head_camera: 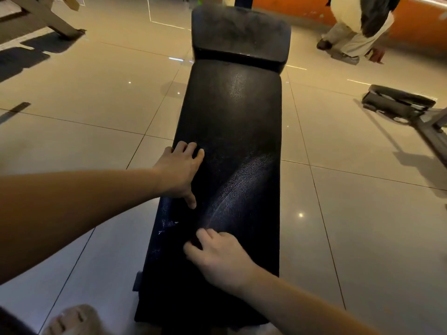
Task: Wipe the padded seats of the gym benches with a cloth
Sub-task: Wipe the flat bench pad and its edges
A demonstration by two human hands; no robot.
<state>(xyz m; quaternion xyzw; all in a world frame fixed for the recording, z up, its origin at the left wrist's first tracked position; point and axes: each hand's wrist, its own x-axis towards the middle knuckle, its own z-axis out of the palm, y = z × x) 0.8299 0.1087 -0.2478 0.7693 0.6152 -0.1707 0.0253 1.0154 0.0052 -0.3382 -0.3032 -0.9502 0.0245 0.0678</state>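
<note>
The left hand (180, 172) lies flat on the long bench pad (232, 122) at its left edge, fingers relaxed, holding nothing. Nearer the wearer, the right hand (217, 259) rests on the same pad with fingers curled — whether they pinch anything, I cannot tell. Beyond both hands sits a shorter pad (239, 32). Far right of them are a bending person (358, 27) and floor equipment (399, 102).

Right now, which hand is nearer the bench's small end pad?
Left. The left hand rests midway along the long pad; right hand lies farther from the small end pad.
</note>
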